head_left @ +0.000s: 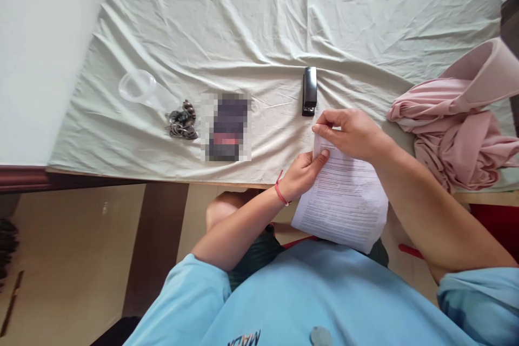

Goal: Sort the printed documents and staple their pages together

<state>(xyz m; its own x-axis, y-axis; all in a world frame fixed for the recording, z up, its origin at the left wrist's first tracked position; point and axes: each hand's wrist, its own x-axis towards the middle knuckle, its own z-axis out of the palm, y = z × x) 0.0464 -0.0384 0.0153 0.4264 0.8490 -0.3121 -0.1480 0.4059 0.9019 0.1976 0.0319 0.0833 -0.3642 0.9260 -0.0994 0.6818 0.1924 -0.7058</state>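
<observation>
Printed paper (344, 200), a sheet or a few together, hangs over the table's front edge toward my lap. My left hand (302, 173) grips its left edge, thumb on top. At the upper left corner my right hand (351, 132) pinches the paper between thumb and fingers. Just beyond that corner a black stapler (310, 91) rests on the cloth, apart from both hands. Whether the paper is one sheet or several, I cannot tell.
A pale cloth (259, 21) with wrinkles covers the table. To the left lie a clear plastic cup (141, 89), a bunch of keys (182, 121) and a dark pixelated object (229, 127). Pink fabric (458, 119) is heaped at the right.
</observation>
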